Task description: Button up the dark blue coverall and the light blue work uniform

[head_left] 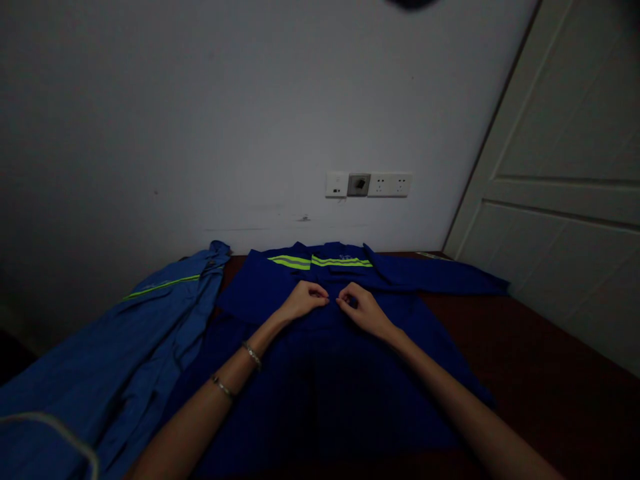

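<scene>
A dark blue work jacket point(400, 380) with yellow-green reflective stripes across its chest lies spread on the table, its collar end toward the wall. One sleeve stretches out to the right. Over the middle of its front, my left hand point(305, 299) is closed, thumb and fingertips brought together. Close beside it, my right hand point(364, 307) is curled the same way, with a small gap between the two hands. Both sets of fingertips are at the jacket's front, just below the stripes. Whatever they pinch is too small and dark to make out.
A lighter blue garment point(135, 333) with a thin yellow-green stripe lies at the left. A pale cord point(55, 423) crosses it at the lower left. Behind the table point(540, 373) rises a wall with sockets point(390, 185). A white panelled door point(565, 167) stands at the right.
</scene>
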`<state>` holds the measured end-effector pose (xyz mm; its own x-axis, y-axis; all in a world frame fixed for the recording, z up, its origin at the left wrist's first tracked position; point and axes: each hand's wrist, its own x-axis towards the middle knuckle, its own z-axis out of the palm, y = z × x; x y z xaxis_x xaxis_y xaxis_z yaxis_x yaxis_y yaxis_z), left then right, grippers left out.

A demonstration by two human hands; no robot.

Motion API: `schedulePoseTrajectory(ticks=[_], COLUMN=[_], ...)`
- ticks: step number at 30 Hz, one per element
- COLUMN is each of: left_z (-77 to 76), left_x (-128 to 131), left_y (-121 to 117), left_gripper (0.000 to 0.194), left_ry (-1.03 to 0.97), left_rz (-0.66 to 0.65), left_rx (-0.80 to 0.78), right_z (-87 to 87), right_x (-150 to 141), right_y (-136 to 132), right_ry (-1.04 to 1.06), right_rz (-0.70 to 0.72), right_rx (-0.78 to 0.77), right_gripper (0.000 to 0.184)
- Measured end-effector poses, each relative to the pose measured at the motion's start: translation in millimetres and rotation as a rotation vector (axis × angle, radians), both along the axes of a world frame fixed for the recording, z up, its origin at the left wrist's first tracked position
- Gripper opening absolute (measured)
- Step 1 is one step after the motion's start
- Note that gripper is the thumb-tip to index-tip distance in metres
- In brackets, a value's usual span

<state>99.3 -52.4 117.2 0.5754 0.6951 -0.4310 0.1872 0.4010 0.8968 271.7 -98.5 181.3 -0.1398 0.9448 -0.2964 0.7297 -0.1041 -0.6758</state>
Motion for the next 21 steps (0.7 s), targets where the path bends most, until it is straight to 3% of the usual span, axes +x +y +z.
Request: schedulePoseTrajectory(ticks=[12, 16, 21], left_z=[10.5, 5.6, 0.2], left_x=[5.5, 6.7, 4.7], left_y=[-7.2, -7.9, -4.8], left_gripper=[0.021, 0.024, 0.022], left_ry=[0.019, 0.007, -0.038], left_rz=[0.018, 0.084, 0.109], left_rx=[0.059, 0.072, -0.028], right_z=[1.5, 1.5, 1.6], right_x=[2.8, 3.4, 3.6], right_y=[-0.9, -0.5, 0.1], right_ry=[0.005, 0.021, 0.032], right_rz=[0.032, 0.003, -0.014], right_rx=[0.061, 0.086, 0.097], right_gripper=[0.01, 0.012, 0.014])
